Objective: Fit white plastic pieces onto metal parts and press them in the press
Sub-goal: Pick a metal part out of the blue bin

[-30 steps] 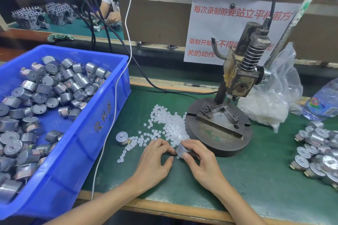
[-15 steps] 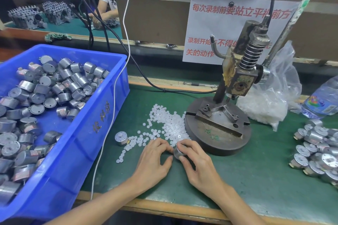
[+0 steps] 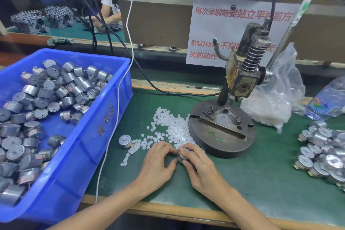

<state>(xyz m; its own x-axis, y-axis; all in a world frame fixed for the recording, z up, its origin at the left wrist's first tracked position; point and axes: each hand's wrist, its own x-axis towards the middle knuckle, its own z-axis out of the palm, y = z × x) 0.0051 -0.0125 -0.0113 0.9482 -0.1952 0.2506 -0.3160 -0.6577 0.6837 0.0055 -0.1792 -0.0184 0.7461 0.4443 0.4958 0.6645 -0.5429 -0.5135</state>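
My right hand (image 3: 200,167) grips a small round metal part (image 3: 180,157) just above the green mat, in front of the press base. My left hand (image 3: 158,162) meets it from the left, fingertips pinched at the part's top; whatever it pinches is hidden by the fingers. A scatter of small white plastic pieces (image 3: 168,127) lies on the mat just beyond both hands. One loose metal part (image 3: 124,141) stands to the left of the pile. The hand press (image 3: 240,80) stands on its round base (image 3: 222,132) behind my right hand, its fixture bare.
A blue bin (image 3: 104,123) full of metal parts fills the left. A heap of metal parts (image 3: 323,151) lies at the right edge. A clear bag of white pieces (image 3: 270,106) and a water bottle (image 3: 328,99) sit behind the press. Cables hang across the back.
Both hands have closed in on the metal part, and the left fingertips have come onto its top. The part is now more covered by the fingers.
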